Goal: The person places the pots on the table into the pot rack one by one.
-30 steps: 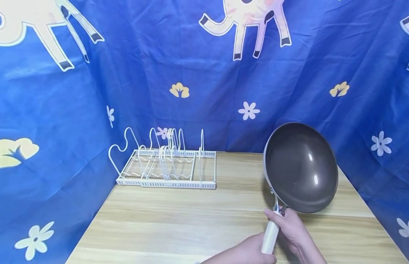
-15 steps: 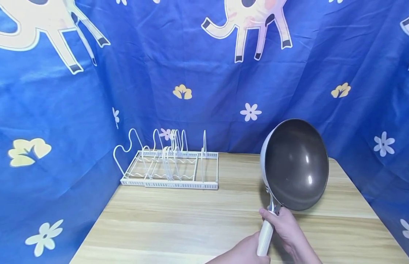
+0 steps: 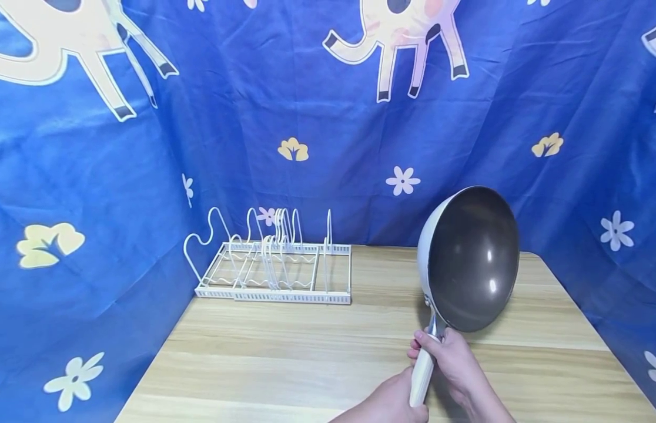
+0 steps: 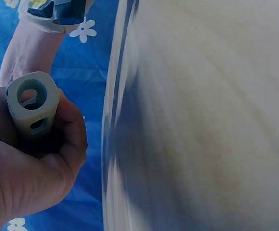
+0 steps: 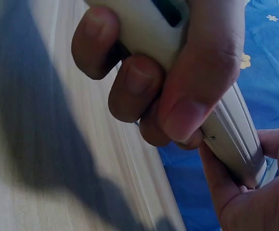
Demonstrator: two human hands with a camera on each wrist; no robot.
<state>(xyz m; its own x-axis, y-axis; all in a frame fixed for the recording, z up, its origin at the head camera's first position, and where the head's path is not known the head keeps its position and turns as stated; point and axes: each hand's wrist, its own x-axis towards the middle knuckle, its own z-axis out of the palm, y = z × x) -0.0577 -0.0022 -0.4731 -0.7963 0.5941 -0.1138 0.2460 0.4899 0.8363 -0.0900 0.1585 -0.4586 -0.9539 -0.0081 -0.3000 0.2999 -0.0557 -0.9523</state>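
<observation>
A wok (image 3: 473, 258) with a dark inside and a white outside is tilted steeply on its side at the right of the head view, its mouth facing right and toward me. Its pale handle (image 3: 422, 376) slants down toward me. My right hand (image 3: 457, 364) grips the handle close to the bowl; the right wrist view shows the thumb and curled fingers (image 5: 137, 82) around it. Lower down, my left hand (image 3: 394, 400) wraps the handle's end. That hollow handle end (image 4: 32, 103) pokes out of the left fist in the left wrist view.
A white wire pan rack (image 3: 285, 296) with upright loops stands on the wooden table (image 3: 285, 352) at the back left. Blue patterned cloth (image 3: 328, 117) hangs behind and on both sides. The table's edge (image 4: 113, 144) passes close by the left hand.
Both hands have turned the wok about its handle, so its mouth looks narrower and more of the white outside shows. The handle has shifted slightly left. The head view moved a little.
</observation>
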